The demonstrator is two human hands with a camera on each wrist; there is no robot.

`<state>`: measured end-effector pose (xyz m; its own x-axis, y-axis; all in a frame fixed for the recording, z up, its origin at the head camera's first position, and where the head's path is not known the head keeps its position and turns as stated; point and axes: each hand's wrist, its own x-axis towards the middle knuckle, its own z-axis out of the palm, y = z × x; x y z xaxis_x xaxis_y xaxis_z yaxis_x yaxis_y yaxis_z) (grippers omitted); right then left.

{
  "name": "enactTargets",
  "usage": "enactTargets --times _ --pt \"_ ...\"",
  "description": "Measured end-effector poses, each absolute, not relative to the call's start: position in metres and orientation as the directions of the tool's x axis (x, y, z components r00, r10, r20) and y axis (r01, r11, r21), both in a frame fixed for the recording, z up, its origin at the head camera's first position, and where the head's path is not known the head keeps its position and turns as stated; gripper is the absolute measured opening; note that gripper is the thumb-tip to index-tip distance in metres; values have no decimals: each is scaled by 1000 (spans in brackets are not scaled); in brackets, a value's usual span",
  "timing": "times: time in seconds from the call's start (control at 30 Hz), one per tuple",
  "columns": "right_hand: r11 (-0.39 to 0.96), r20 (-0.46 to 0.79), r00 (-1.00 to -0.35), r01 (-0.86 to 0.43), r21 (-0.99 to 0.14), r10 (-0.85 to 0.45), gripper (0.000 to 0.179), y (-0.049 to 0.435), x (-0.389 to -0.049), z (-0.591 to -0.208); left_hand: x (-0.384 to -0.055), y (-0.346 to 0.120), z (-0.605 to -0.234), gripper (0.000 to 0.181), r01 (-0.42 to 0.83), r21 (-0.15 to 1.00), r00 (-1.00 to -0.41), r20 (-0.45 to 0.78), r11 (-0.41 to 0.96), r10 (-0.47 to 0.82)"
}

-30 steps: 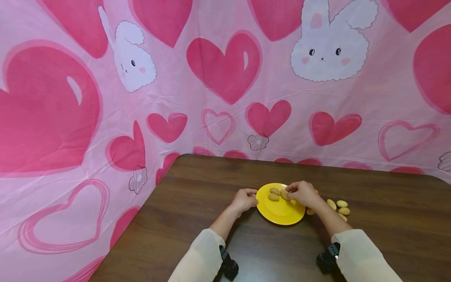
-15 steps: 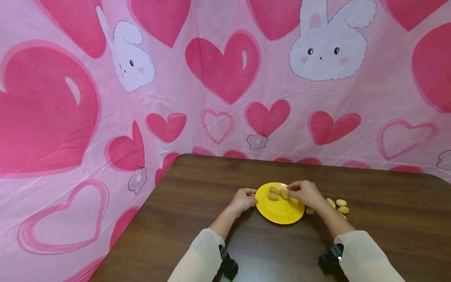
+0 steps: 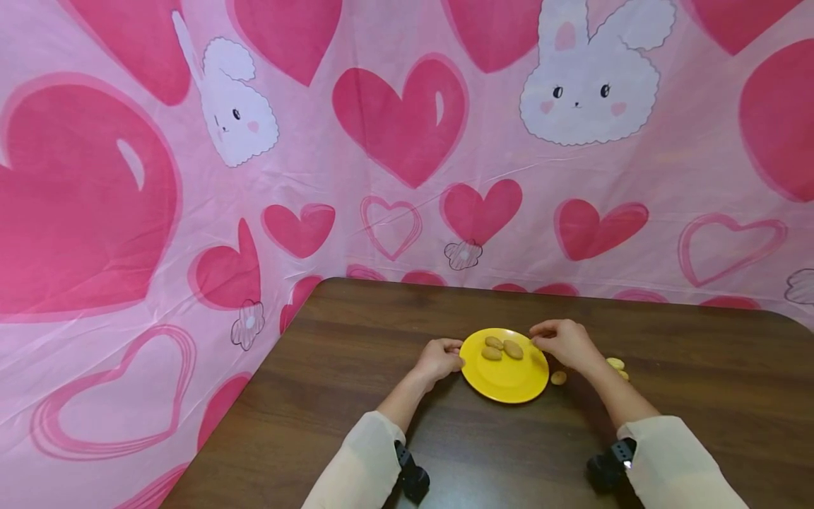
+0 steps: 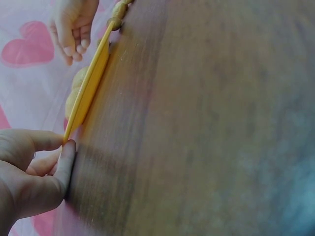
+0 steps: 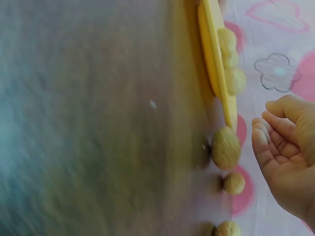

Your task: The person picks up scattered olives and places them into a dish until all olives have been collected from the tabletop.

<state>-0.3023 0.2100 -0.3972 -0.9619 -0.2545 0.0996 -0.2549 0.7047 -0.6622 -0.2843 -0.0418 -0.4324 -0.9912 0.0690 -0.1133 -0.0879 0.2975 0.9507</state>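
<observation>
A round yellow plate (image 3: 505,385) lies on the table, carrying 3 tan, oval, wrinkled nut-like pieces (image 3: 512,349) grouped toward its far side. My left hand (image 3: 437,364) pinches the plate's left rim; thumb and fingers (image 4: 49,140) meet at the edge in the left wrist view. Just past the plate's right rim hovers my right hand (image 3: 568,346), its fingers loosely bent with nothing between them in the right wrist view. Below that hand, a loose nut-like piece (image 5: 226,148) sits close beside the plate.
More nut-like pieces (image 3: 615,363) lie on the brown wooden table (image 3: 381,318) to the right, partly hidden by my right forearm. A pink cloth (image 3: 407,233) printed with hearts and rabbits hangs behind the table and along its left side.
My right hand has let go of a nut-like piece on the plate and moved right, off the plate. The left hand stays at the rim.
</observation>
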Motion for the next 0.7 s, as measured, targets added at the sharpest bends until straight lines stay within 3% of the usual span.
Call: enactTargets --times 0.33,0.7 --pt "729 91 -979 -196 -656 -182 30 233 -304 -393 -286 -42 -432 38 -96 946 -989 -126 309 80" --pt "816 96 -990 -136 -562 -99 28 250 -306 -392 -286 -42 -433 39 -99 949 -989 -128 301 77"
